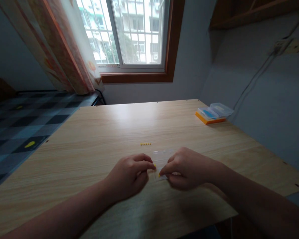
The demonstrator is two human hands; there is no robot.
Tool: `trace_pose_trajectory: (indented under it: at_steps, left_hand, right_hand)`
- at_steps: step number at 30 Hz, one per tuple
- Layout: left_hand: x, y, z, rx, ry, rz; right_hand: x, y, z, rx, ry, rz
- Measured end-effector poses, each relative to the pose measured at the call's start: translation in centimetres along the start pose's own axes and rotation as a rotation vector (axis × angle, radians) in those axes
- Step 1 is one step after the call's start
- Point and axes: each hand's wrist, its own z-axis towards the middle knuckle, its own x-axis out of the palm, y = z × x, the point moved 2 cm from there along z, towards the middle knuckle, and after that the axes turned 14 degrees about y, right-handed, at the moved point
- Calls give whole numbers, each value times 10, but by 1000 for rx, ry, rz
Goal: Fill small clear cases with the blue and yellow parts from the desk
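A thin clear plastic plate (161, 156) lies flat on the wooden table (102, 132), partly covered by my hands. My left hand (131, 172) is at its left edge with curled fingers, the index fingertip against a small yellow piece (154, 165). Whether the left thumb grips anything cannot be made out. Over the plate's right side, my right hand (183, 169) is closed in a pinch, its fingertips at another small yellow piece (159, 175). Just beyond the plate, several tiny yellow pieces (146, 144) stand in a short row.
At the table's far right sits an orange-based case (206, 121) with an open clear lid (220, 109) and something blue inside. A bed with a checked cover (22, 122) is on the left. A window and curtain (64, 46) are behind; a cable (251, 79) runs down the right wall.
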Motion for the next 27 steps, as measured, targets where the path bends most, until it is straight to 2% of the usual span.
trace_pose_trajectory:
  at_steps: [6,12,18,27]
  left_hand:
    - [0,1,1,-1,-15,5]
    - [1,2,1,-33,-73,-19]
    - [1,1,0,-24,-72,-27]
    - [0,0,0,-31,-53,-60]
  right_hand:
    - [-2,0,2,73,-31,-27]
    - [1,2,4,102,15,-18]
    - [2,4,6,138,7,-16]
    - [3,7,3,92,-26,-17]
